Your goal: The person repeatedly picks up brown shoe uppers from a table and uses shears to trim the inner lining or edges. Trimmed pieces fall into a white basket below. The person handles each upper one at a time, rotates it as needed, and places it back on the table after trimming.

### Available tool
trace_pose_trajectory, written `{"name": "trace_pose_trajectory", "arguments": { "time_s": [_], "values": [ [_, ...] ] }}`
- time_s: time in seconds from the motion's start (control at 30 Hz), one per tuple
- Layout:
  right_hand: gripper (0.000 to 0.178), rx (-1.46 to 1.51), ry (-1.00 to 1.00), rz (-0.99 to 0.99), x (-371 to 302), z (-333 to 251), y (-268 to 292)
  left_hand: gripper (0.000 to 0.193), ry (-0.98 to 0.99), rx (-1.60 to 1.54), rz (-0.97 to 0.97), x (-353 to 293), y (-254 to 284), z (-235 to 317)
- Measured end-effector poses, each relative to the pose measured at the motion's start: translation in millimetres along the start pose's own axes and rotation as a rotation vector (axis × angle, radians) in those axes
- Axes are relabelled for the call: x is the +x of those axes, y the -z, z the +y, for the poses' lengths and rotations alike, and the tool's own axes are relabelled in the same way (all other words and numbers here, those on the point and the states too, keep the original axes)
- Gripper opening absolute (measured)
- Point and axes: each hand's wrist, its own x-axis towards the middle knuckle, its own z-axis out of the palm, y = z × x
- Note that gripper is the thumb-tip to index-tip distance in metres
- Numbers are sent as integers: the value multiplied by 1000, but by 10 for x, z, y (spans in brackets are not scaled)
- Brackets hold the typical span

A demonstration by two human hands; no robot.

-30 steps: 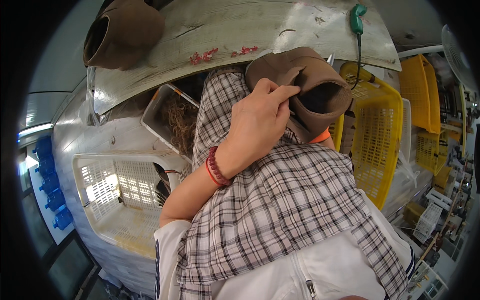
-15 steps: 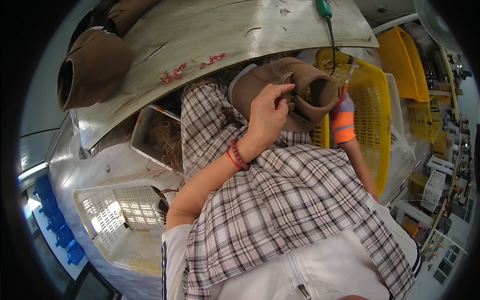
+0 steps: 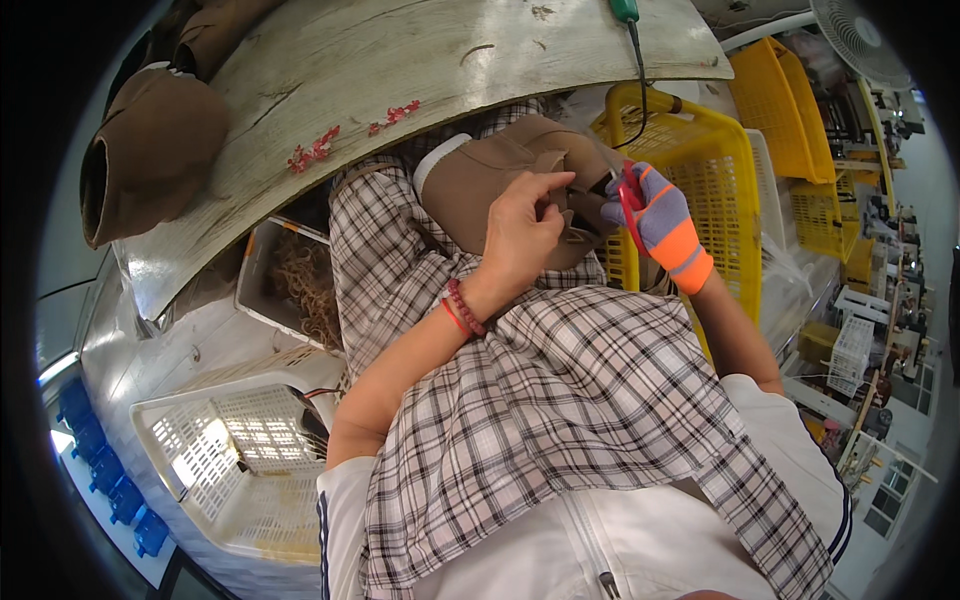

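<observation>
A brown boot (image 3: 475, 190) with a pale sole edge lies across my lap, below the table's edge. My left hand (image 3: 523, 222), bare and with red bracelets at the wrist, rests over the boot. Its thumb and forefinger are closed in a pinch near the flaps; what lies between them is too small to make out. My right hand (image 3: 665, 225) wears a purple and orange glove and grips red-handled scissors (image 3: 630, 203). The scissors are at the boot's opening, which they and the glove partly cover. Their thin blades are hard to see.
More brown boots (image 3: 160, 140) stand at the left of the worn table (image 3: 350, 75), near red scraps (image 3: 315, 150). A green-handled tool (image 3: 624, 10) trails a cord. A yellow basket (image 3: 735, 180) is at my right, a white basket (image 3: 215, 390) at my left, beside a bin of stringy scraps (image 3: 300, 275).
My right hand has come up and left with the scissors, from beside the yellow basket to the boot. My left hand keeps its pinch over the boot. The whole view has shifted slightly.
</observation>
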Motion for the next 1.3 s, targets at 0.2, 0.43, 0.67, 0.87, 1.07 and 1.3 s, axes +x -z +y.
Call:
{"name": "trace_pose_trajectory", "arguments": {
  "time_s": [0.2,0.43,0.67,0.87,1.07,1.3],
  "values": [
    [37,208,-70,-47,139,143,35,40,236,-287,-80,33,11,-246],
    [43,-71,-7,206,-73,24,222,43,314,-284,-140,177,4,-165],
    [47,-906,272,15,-357,81,647,43,413,-329,-239,325,74,-98],
    [37,-981,274,-24,-368,-36,744,42,214,-54,-130,335,-31,-146],
    [36,-983,283,-8,-374,-73,711,42,238,-8,-109,323,-28,-91],
    [35,-1022,245,-47,-436,-238,708,43,236,33,-101,312,-25,-54]
  ]
}}
